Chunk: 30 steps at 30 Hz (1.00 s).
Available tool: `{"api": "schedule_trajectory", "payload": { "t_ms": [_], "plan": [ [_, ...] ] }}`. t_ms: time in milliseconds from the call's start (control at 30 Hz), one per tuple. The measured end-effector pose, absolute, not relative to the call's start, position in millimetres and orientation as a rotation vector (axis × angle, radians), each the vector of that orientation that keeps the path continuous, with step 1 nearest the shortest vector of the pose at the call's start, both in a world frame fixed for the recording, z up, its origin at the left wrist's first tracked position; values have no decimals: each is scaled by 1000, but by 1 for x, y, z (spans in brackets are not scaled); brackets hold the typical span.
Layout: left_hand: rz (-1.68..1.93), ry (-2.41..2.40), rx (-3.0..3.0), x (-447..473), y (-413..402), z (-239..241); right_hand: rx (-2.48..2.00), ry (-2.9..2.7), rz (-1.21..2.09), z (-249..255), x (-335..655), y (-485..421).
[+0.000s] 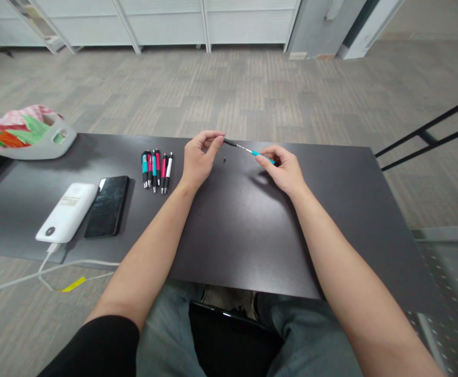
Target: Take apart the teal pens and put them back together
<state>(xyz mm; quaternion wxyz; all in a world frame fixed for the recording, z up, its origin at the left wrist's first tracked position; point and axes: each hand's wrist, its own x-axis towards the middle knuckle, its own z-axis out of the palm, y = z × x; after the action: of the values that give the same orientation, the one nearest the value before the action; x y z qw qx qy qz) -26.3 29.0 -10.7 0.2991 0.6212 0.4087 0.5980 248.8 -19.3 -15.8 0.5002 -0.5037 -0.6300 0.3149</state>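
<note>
Between my two hands is a pen in parts, held above the far half of the dark table. My left hand (200,157) pinches the black grip section (230,142) at its end. In my right hand (281,166) is the turquoise barrel (263,157), with the thumb and fingers closed round it. A thin pale refill (244,149) spans the gap between these two parts. A small metallic pen tip (224,159) lies on the table just below the black section. Left of my left hand, several pens (157,170) in turquoise, pink and white lie side by side.
On the dark table (244,235), a black phone (108,207) lies beside a white power bank (67,212) with a cable (52,250) plugged in. A pale plastic basket (58,144) holding colourful cloth stands at the far left. A black metal frame (428,136) is at the right.
</note>
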Motion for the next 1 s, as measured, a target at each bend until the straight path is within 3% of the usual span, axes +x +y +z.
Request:
{"api": "schedule_trajectory", "payload": {
  "t_ms": [1000],
  "plan": [
    [1379,965,1802,-14,20,-14,-1130,-1668,718,-20,254,-15]
  ]
}}
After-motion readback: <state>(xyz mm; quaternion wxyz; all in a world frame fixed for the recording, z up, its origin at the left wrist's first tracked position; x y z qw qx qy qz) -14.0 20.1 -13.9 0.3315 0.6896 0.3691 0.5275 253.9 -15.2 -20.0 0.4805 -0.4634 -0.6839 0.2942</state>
